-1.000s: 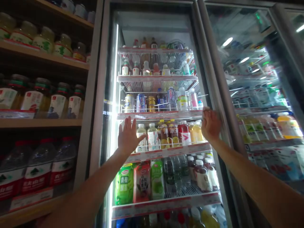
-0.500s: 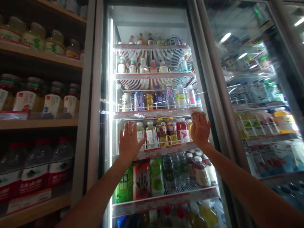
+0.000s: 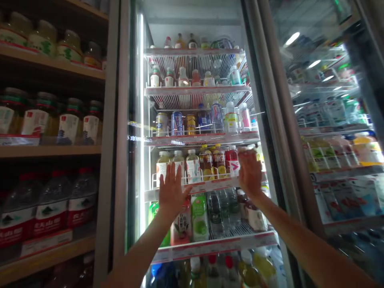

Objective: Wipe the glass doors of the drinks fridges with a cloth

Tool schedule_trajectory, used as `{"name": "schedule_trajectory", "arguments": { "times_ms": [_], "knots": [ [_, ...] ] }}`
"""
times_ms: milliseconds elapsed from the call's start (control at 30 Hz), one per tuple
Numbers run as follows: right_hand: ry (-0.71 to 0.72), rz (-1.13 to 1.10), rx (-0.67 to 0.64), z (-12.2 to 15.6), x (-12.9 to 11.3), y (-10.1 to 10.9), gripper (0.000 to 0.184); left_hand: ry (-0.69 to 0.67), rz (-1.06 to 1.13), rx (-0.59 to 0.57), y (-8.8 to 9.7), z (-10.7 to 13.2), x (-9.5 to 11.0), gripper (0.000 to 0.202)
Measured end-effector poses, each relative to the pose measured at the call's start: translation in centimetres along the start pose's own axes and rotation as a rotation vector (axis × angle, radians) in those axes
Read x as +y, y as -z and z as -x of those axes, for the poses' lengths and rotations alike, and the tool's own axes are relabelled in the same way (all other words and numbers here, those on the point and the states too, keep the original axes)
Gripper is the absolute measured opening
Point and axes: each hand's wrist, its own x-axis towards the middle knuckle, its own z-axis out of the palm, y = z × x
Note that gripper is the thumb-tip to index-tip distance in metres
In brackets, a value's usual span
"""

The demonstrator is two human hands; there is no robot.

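Observation:
My left hand (image 3: 173, 194) is raised with its fingers spread, empty, in front of the left part of a cooler shelf (image 3: 210, 185). Behind its fingers stand pale-labelled bottles (image 3: 193, 166). My right hand (image 3: 250, 174) is up at the right end of the same shelf, its back toward me, slightly blurred, fingers apart from any bottle as far as I can see. Just left of it are a red drink bottle (image 3: 232, 161) and yellow-capped tea bottles (image 3: 206, 162). Whether either palm touches the glass of the cooler door (image 3: 137, 160) I cannot tell.
Upper cooler shelves hold cans (image 3: 177, 123) and small bottles (image 3: 235, 75). Below are green juice bottles (image 3: 199, 218) and clear bottles (image 3: 214, 214). Wooden shelves (image 3: 51, 150) with jars and red-labelled water bottles (image 3: 49, 208) stand left; another glass-fronted cooler (image 3: 339, 172) stands right.
My left hand has shifted slightly right and down. The right hand has dropped a little and moved left, off the shelf edge above. The view has shifted slightly.

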Motion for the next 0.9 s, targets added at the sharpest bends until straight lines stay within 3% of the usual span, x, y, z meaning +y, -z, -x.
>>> {"name": "schedule_trajectory", "arguments": {
  "times_ms": [100,167,200,300,367,433,567,633,767,833,900],
  "knots": [
    [0.437,-0.130,-0.189,3.2,-3.2,-0.1,0.059,-0.011,-0.007,0.014,-0.4,0.7,0.2,0.072],
    [0.603,-0.182,-0.257,3.6,-3.9,-0.1,0.061,-0.031,-0.001,0.031,-0.9,1.3,0.1,0.072],
    [0.587,-0.185,-0.249,3.2,-3.6,-0.1,0.060,-0.038,0.004,0.039,-1.1,1.6,0.0,0.071],
    [0.264,-0.119,-0.114,0.7,-2.4,0.0,0.053,-0.034,0.015,0.042,-1.4,2.1,0.1,0.070],
    [0.159,-0.097,-0.084,0.4,-2.6,0.0,0.051,-0.022,0.015,0.028,-1.4,2.4,0.2,0.070],
    [0.282,-0.128,-0.160,2.3,-3.7,0.2,0.053,-0.020,0.011,0.013,-1.3,2.8,0.4,0.071],
    [0.680,-0.212,-0.315,6.8,-6.0,0.6,0.061,-0.070,-0.009,0.014,-1.4,4.1,0.2,0.069],
    [0.643,-0.216,-0.288,6.1,-6.5,0.3,0.060,-0.098,-0.018,0.018,-1.6,4.6,-0.1,0.068],
    [0.291,-0.175,-0.170,2.3,-7.1,-0.5,0.053,-0.091,-0.019,0.008,-1.7,5.2,-0.2,0.068],
    [0.318,-0.174,-0.196,2.8,-7.6,-0.5,0.053,-0.081,-0.001,0.004,-1.6,5.7,0.0,0.065],
    [0.463,-0.191,-0.250,4.8,-8.1,-0.3,0.055,-0.076,0.024,0.017,-1.6,6.2,0.4,0.058]
  ]
}}
